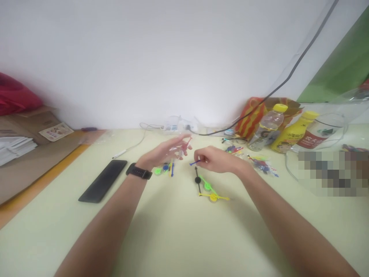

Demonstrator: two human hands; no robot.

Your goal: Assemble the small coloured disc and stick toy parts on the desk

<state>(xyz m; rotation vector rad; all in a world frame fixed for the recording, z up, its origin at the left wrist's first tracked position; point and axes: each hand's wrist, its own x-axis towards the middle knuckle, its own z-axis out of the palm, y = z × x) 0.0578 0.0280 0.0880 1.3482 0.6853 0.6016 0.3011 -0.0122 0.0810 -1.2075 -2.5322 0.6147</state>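
Observation:
My left hand (160, 153), with a black watch on its wrist, holds a small red arrow spinner (186, 144) with a clear part between thumb and fingers. My right hand (215, 158) is curled closed, pinching a blue arrow spinner (195, 163) whose end sticks out beneath the fingers. Just below it on the table lie a black spinner (197, 180), a green spinner (207, 186) and a yellow spinner (213, 197), their arrows close together or touching. Under my left hand rest more pieces, among them a green disc (157, 171) and a blue arrow (172, 169).
A black phone (103, 181) lies left of my left wrist. Colourful spinner piles (263, 164) are beyond my right forearm. Behind them stand a clear bottle (266, 127), a yellow bottle (294, 132) and a striped bag (250, 111). A cardboard box (31, 125) is at far left.

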